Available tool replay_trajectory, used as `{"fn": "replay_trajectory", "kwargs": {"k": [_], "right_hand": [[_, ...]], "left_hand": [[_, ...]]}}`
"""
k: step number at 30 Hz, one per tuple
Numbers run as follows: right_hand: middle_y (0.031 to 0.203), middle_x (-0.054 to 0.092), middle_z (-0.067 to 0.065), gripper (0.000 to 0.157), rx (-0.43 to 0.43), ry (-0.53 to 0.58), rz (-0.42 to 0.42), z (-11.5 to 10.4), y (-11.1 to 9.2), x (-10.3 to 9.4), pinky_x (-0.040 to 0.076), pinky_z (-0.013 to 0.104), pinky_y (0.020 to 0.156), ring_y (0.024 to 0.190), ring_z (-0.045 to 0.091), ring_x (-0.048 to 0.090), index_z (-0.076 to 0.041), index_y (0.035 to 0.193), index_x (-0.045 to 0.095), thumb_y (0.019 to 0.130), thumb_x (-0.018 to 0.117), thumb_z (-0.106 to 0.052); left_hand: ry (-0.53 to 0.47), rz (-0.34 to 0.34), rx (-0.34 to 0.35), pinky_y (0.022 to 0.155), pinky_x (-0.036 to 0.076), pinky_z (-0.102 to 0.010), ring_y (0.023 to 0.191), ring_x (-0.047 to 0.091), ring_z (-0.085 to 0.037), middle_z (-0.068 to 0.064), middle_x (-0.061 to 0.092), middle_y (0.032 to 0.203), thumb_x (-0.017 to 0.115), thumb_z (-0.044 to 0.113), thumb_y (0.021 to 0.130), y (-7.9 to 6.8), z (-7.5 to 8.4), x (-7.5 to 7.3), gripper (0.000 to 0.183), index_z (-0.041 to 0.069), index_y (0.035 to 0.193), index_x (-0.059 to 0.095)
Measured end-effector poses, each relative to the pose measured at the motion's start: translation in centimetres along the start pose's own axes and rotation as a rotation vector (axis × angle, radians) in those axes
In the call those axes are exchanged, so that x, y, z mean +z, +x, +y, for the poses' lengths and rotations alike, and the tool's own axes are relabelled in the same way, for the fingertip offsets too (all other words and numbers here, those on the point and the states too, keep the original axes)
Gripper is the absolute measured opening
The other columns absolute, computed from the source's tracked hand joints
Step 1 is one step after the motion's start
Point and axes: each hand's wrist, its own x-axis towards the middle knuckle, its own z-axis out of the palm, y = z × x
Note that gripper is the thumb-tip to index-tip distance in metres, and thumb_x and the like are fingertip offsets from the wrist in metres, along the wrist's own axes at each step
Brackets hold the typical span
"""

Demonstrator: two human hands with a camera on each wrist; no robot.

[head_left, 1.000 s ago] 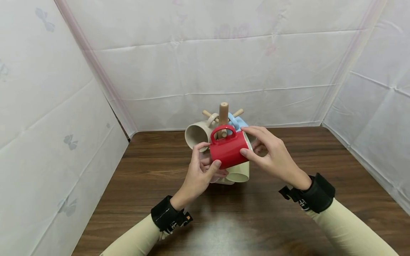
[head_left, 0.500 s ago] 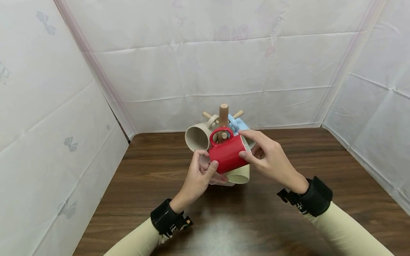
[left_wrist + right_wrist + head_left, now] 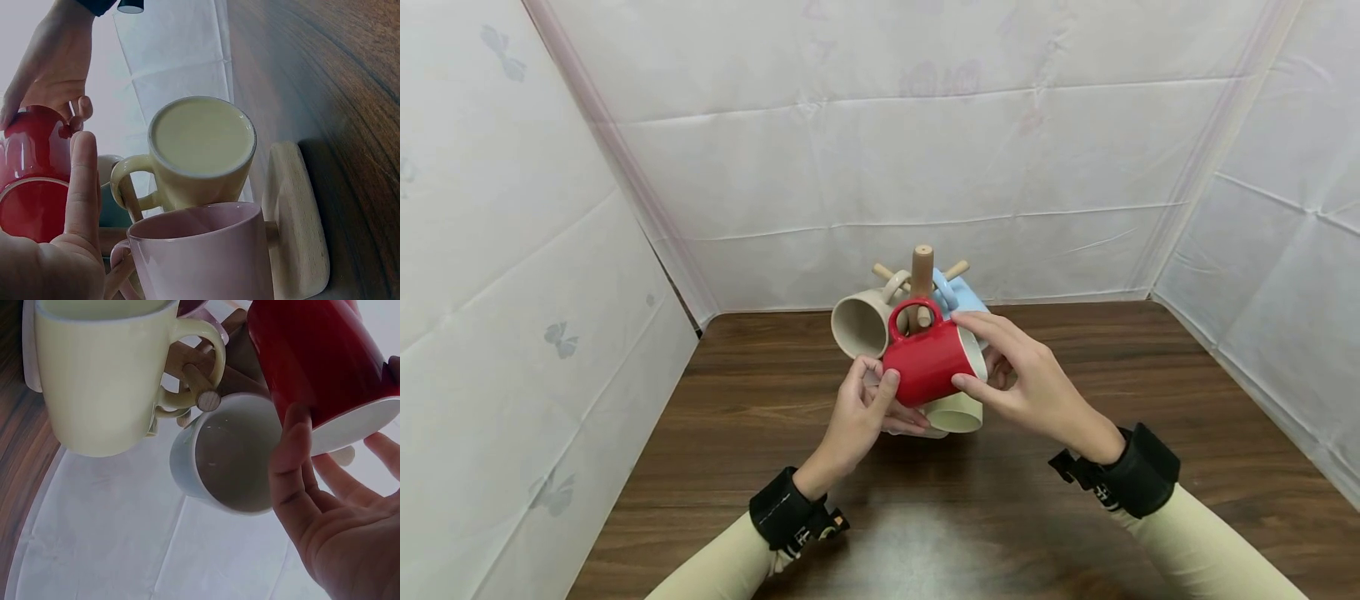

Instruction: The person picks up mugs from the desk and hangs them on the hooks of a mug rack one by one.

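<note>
A red mug (image 3: 925, 367) lies on its side in the air before a wooden mug tree (image 3: 922, 271), its handle upward. My left hand (image 3: 856, 417) grips the mug's base end with thumb and fingers. At the white-lined rim, my right hand (image 3: 1037, 387) pinches the mug between thumb and fingers. A front peg's end (image 3: 923, 317) shows inside the handle loop; whether it passes through I cannot tell. Around the tree are a beige mug (image 3: 859, 325), a light blue mug (image 3: 966, 293), a pale yellow mug (image 3: 955, 414) and a pink mug (image 3: 206, 262), partly hidden by my left hand in the head view.
The tree's wooden base (image 3: 297, 225) stands on a dark brown wooden table (image 3: 760, 392). Two upper pegs stick out behind the post. White cloth walls (image 3: 880, 150) enclose the back and both sides.
Both hands have moved slightly left and down with the red mug. Its handle now sits lower around the view of the peg end, and more of its white inside shows.
</note>
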Motion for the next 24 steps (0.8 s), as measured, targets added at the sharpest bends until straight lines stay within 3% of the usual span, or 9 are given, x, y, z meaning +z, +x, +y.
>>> {"fn": "replay_trajectory", "kwargs": {"k": [7,16,24], "right_hand": [[0.122,0.052,0.012,0.064,-0.010,-0.023,0.021,-0.1,-0.1,0.4,0.047,0.027,0.047,0.060,0.006,0.047,-0.003,0.128,0.052,0.070,0.078,-0.007],[0.124,0.051,0.011,0.063,0.000,-0.035,0.046,0.1,0.1,0.8,0.039,0.007,0.053,0.059,0.006,0.048,-0.006,0.128,0.053,0.070,0.078,-0.010],[0.124,0.050,0.013,0.064,-0.014,-0.046,0.069,0.4,0.0,1.3,0.035,0.005,0.053,0.059,0.006,0.047,-0.005,0.127,0.054,0.068,0.080,-0.009]], "left_hand": [[0.001,0.016,0.000,0.064,0.053,-0.054,0.072,0.060,-0.047,-0.042,0.054,0.088,0.038,0.024,0.101,-0.1,-0.3,-0.2,0.022,0.003,0.105,0.033],[0.035,0.041,-0.009,0.064,0.053,-0.051,0.073,0.062,-0.043,-0.040,0.056,0.089,0.043,0.021,0.100,0.3,-0.4,-0.5,0.020,0.004,0.106,0.033],[0.069,0.062,-0.002,0.062,0.054,-0.050,0.072,0.062,-0.041,-0.037,0.059,0.086,0.043,0.021,0.100,0.4,-0.6,-0.7,0.020,0.004,0.104,0.034]]}}
